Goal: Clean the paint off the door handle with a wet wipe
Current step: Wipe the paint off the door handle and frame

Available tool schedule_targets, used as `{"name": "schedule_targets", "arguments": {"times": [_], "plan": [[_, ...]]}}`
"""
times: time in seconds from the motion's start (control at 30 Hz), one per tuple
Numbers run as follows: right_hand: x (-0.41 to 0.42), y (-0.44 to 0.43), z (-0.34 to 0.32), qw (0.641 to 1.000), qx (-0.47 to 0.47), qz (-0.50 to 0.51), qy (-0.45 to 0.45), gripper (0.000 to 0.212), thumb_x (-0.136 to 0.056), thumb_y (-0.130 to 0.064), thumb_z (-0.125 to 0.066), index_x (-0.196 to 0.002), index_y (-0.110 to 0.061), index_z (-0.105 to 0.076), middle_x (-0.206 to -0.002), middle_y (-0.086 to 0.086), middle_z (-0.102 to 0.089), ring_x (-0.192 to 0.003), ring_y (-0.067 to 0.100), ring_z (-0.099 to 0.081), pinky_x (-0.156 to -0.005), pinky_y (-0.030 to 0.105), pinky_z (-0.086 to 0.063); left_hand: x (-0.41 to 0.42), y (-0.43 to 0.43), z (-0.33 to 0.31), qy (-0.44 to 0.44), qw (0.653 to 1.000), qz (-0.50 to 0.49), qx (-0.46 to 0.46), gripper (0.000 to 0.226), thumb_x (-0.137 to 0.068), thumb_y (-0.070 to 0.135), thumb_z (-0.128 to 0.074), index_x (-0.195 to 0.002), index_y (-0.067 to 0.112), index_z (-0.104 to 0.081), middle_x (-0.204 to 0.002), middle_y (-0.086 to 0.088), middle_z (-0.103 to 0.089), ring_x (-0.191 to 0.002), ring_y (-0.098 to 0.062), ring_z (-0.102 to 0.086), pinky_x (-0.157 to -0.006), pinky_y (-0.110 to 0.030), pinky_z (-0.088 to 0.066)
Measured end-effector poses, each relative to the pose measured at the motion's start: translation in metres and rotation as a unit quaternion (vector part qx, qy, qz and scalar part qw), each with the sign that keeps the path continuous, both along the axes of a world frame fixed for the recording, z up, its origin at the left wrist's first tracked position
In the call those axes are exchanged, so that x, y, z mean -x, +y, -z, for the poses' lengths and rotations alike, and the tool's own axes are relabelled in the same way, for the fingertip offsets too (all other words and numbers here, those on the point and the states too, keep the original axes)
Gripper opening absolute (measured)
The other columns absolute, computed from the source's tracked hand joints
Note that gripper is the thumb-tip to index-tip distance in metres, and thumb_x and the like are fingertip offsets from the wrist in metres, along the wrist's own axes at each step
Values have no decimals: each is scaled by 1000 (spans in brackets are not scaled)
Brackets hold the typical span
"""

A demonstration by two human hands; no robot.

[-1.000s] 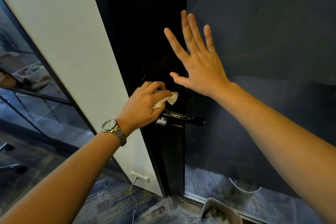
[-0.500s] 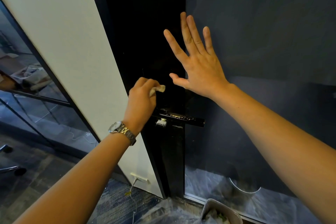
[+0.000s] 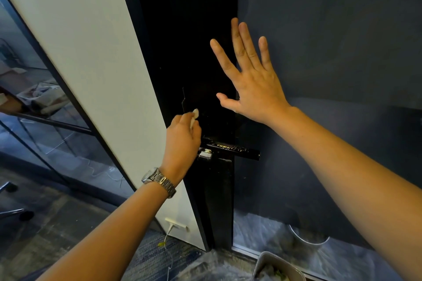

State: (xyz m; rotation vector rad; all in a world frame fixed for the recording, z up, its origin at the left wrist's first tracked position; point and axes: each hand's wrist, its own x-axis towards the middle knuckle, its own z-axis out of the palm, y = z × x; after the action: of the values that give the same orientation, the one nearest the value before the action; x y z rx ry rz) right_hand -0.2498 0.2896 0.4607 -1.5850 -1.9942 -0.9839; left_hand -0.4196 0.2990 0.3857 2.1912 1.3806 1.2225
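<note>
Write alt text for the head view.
The left hand holds a wipe against a black door just above its paint-flecked handle. The right hand lies flat, fingers spread, on the door's edge and the dark wall.

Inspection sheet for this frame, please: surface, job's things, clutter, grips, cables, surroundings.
Surface: black door, glossy, dark wall on its right.
Job's things: door handle, pale paint flecks along its top; wet wipe bunched, above the handle.
Clutter: bin at bottom edge, contents unclear.
Grips: left hand closed on the wipe; right hand open, fingers spread at the door edge.
Cables: thin white cord from a floor-level socket.
Surroundings: white panel, glass partition, plastic sheeting on the floor.
</note>
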Motion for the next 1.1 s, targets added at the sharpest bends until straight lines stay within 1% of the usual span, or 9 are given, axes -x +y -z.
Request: {"name": "schedule_targets", "arguments": {"times": [0.13, 0.3, 0.4, 0.7, 0.8, 0.87, 0.93, 1.03, 1.1], "plan": [[1, -1, -1, 1000, 14, -3, 12, 90, -82, -51, -55, -149, -18, -5, -155, 24, -3, -144, 35, 0, -111, 38, 17, 7, 2, -2, 54, 993, 74, -72, 31, -89, 6, -51, -120, 7, -56, -120, -11, -53, -89, -6, -46, -75, 7, -33], [1, -7, -3, 999, 31, -17, 33, 85, -83, -39, -56, -149, -20, -6, -156, 21, 0, -144, 33, 3, -111, 36, 17, 10, 8, -14, 57, 997, 52, 25, 23, -91, 16, -49, -110, 4, -58, -92, -9, -55, -60, -8, -48, -51, -5, -40], [1, -13, 1, 997, 38, -30, 52, 80, -83, -25, -55, -149, -21, -11, -156, 20, -2, -144, 32, 2, -113, 40, 9, 20, 11, -18, 86, 993, 67, 46, 24, -93, 19, -47, -105, 5, -62, -82, -11, -59, -64, -17, -53, -49, -11, -37], [19, -41, 28, 981, 121, -26, 152, 68, -85, -16, -54, -147, -23, -24, -157, 12, 4, -145, 26, 5, -114, 48, -1, 23, 6, 0, -18, 991, 56, 122, 27, -93, 15, -47, -115, 14, -63, -109, -6, -65, -95, -15, -56, -83, -25, -45], [28, -55, 52, 969, 155, -15, 193, 45, -87, -17, -53, -133, -14, -48, -156, 13, -12, -143, 27, -19, -112, 48, -21, 33, 8, 6, 16, 998, 38, 40, 22, -91, 11, -51, -107, 9, -66, -102, -10, -66, -87, -19, -58, -77, -26, -45], [30, -60, 63, 962, 171, -3, 214, 30, -89, -17, -50, -116, -11, -60, -141, 13, -44, -124, 28, -47, -102, 43, -35, 41, 11, 16, 94, 994, 43, -36, 23, -85, 10, -52, -102, 1, -66, -94, -20, -65, -75, -30, -62, -67, -29, -45], [32, -64, 67, 946, 217, 16, 241, 25, -94, -19, -40, -105, -12, -61, -106, 6, -65, -93, 23, -61, -86, 36, -45, 43, 13, 30, 164, 984, 65, -27, 30, -82, 13, -50, -105, -2, -63, -94, -25, -62, -74, -38, -63, -63, -34, -50], [32, -63, 69, 926, 256, 49, 274, 27, -96, -22, -32, -91, -11, -57, -72, 3, -61, -65, 23, -58, -58, 34, -43, 40, 16, 44, 199, 978, 70, -10, 33, -86, 17, -48, -109, -4, -61, -96, -25, -62, -80, -40, -63, -69, -38, -52], [31, -59, 70, 915, 263, 52, 301, 31, -95, -21, -32, -83, -10, -59, -69, 2, -56, -65, 23, -55, -55, 32, -38, 30, 17, 48, 157, 985, 67, 1, 25, -86, 8, -53, -104, -7, -62, -94, -27, -63, -78, -35, -65, -69, -28, -49]]}}
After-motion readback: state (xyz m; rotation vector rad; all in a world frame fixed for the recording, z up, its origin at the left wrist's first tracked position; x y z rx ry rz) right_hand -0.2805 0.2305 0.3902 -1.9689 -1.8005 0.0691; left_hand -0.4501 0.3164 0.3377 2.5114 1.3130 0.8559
